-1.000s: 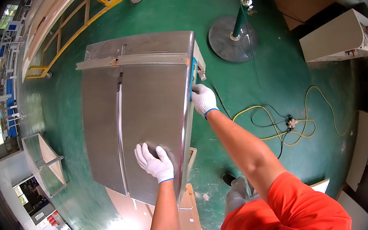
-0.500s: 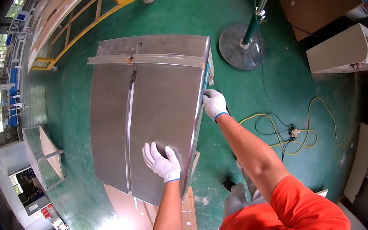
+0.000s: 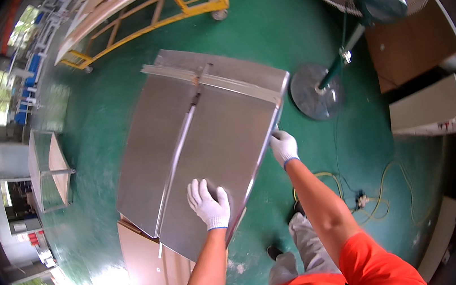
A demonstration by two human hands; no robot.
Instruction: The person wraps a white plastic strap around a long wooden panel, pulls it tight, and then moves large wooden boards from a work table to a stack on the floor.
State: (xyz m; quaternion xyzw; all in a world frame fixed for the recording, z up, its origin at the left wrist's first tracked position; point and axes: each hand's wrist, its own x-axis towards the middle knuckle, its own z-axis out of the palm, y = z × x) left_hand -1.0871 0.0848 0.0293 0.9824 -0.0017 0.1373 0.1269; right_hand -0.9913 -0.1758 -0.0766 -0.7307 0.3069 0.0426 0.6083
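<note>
White-gloved left hand (image 3: 209, 206) is resting spread-fingered on a flat grey metal panel (image 3: 221, 135). White-gloved right hand (image 3: 284, 147) is touching its edge, grip unclear.

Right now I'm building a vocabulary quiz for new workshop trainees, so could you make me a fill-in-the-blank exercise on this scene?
1. The left hand, gloved in ____, lies on the metallic grey panel.
2. The right hand is at the panel's edge on the picture's ____ side.
3. The floor is ____ in colour.
4. The wheeled rack at the top of the picture has a frame coloured ____.

Missing words: white; right; green; yellow.
</note>
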